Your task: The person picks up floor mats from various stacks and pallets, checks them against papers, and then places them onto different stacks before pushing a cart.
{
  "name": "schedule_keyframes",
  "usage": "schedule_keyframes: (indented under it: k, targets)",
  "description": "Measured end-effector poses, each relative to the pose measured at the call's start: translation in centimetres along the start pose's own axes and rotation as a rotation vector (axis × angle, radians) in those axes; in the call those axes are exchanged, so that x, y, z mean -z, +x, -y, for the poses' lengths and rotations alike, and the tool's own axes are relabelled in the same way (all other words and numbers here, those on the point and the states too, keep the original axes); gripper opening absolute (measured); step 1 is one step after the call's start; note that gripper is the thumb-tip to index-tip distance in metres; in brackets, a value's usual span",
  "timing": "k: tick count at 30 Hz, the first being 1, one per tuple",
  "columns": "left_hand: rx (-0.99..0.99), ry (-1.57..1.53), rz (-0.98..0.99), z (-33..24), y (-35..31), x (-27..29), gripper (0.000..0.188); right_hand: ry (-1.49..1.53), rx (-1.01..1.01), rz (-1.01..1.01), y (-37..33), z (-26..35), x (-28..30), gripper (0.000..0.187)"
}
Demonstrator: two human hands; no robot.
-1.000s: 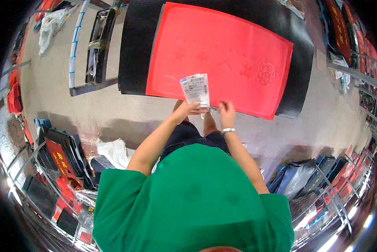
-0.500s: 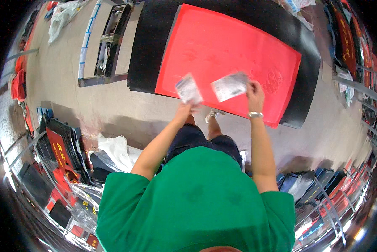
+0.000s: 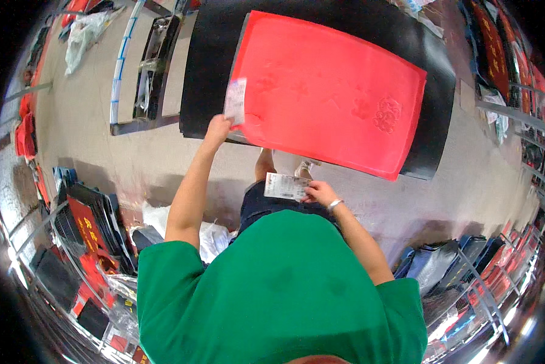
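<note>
Gripping slip [image 3: 235, 100] in left hand [image 3: 219, 128] at mat's [image 3: 330, 91] near-left corner, label [image 3: 283, 187] in right hand [image 3: 321, 193] nearside; likely light, flimsy; pinch edges.

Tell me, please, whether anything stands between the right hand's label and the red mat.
Nothing visible blocks the label in the right hand from the red mat; a shoe shows in the gap, apparently lower down.

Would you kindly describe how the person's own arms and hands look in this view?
The left hand and right hand wear no gloves. Short, plain green sleeves end above the elbows, leaving both forearms uncovered. A pale, silvery band circles the right wrist; none shows on the left. Rings would be too small to tell.
</note>
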State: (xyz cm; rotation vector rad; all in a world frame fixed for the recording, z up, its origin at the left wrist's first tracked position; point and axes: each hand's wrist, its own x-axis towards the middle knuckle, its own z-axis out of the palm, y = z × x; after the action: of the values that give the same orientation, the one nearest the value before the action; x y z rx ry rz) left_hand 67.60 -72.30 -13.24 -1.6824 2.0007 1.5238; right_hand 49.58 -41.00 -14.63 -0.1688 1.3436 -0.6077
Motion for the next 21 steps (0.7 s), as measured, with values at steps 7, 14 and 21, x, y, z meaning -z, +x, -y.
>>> schedule_keyframes:
  k: [7,14,21]
  targets:
    - [-0.33,-1.057,-0.048,-13.8,-7.3,4.2,0.028,1.265,0.076,-0.22,12.4,-7.8,1.1,0.018]
    - [-0.018,-0.888,0.104,-4.6,-11.3,-0.4,0.032,0.554,-0.189,-0.029,5.8,-2.5,0.5,0.026]
    - [-0.078,-0.752,0.399,-13.2,-17.7,-4.6,0.02,0.298,0.103,-0.155,-2.2,-3.4,6.4,0.027]
